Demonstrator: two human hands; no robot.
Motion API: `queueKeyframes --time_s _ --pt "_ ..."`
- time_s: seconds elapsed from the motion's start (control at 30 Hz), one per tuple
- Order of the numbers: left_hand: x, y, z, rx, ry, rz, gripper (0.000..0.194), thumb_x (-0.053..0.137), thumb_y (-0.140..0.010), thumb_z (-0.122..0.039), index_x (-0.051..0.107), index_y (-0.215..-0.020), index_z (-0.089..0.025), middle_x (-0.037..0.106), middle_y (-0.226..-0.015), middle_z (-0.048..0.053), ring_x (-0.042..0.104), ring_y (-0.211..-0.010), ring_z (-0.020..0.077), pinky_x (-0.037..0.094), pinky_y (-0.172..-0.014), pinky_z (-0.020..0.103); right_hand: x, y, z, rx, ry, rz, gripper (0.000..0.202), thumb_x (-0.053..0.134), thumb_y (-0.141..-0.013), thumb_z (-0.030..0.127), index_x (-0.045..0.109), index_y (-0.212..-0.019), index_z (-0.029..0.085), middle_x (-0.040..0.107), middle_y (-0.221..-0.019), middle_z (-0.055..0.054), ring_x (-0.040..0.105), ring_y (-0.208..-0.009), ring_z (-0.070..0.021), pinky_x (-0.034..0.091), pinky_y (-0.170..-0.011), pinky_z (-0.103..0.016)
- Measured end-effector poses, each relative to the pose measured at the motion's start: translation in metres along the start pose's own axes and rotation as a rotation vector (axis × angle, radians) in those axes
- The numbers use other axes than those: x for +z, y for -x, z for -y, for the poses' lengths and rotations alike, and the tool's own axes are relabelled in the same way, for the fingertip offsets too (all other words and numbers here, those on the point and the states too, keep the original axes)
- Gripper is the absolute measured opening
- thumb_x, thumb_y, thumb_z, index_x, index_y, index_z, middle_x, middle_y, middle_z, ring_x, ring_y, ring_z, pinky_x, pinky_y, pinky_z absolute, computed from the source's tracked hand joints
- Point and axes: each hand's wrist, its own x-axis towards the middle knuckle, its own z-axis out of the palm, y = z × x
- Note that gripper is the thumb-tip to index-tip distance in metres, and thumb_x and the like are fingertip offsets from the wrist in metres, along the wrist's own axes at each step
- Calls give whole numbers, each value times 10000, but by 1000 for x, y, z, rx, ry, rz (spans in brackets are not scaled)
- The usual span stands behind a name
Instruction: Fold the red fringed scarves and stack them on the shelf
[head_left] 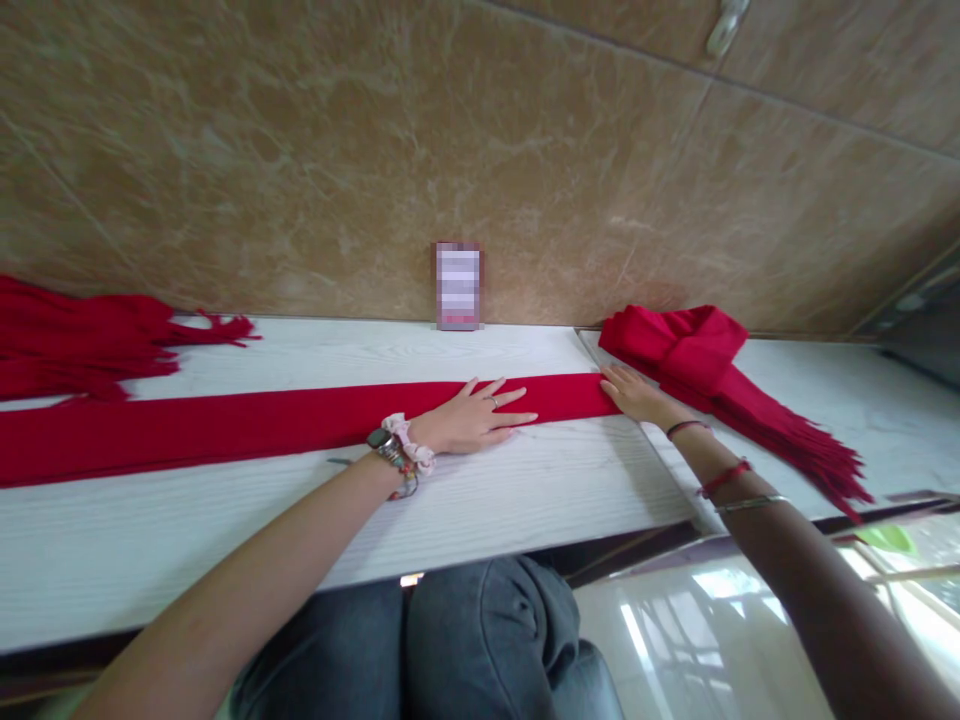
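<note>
A long red cloth strip (247, 428) lies flat across the white table, running off the left edge of the view. My left hand (472, 415) rests on it with fingers spread, palm down, and holds nothing. At the strip's right end, my right hand (634, 393) lies with its fingers stretched over the edge of the cloth. Just beyond my right hand is a folded red scarf (675, 345), its fringed end trailing down to the right.
A bunched red fringed cloth (82, 335) lies at the back left. A phone (457, 288) stands against the brown marbled wall (337, 180). The white table (225, 545) has a seam near my right hand. My legs are below its front edge.
</note>
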Motion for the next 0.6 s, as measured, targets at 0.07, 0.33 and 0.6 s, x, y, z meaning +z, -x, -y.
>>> queueKeyframes --time_s 0.07,0.33,0.6 --pt "0 0 0 0 6 -12 450 286 -965 -415 307 -1415 -403 147 -1554 -7 80 -1420 333 100 -1075 638 -4 -3 -9 -20 -31 40 343 360 -888 99 650 -1071 77 594 -1225 -211 576 -1119 -295 461 -935 -463" --pt "7 0 4 15 0 -60 440 284 -965 -432 323 -1403 -419 168 -1550 -17 89 -1419 331 93 -1078 640 -45 -36 -31 -75 -165 201 246 584 -817 195 683 -1027 114 695 -1024 -142 655 -934 -233 493 -817 -311" --pt "3 2 1 39 -15 -37 451 244 -968 -450 301 -1414 -409 170 -1550 -1 86 -1424 311 65 -1069 660 -92 -49 -15 6 -172 450 188 690 -713 185 706 -898 155 719 -937 -92 646 -822 -203 457 -696 -257"
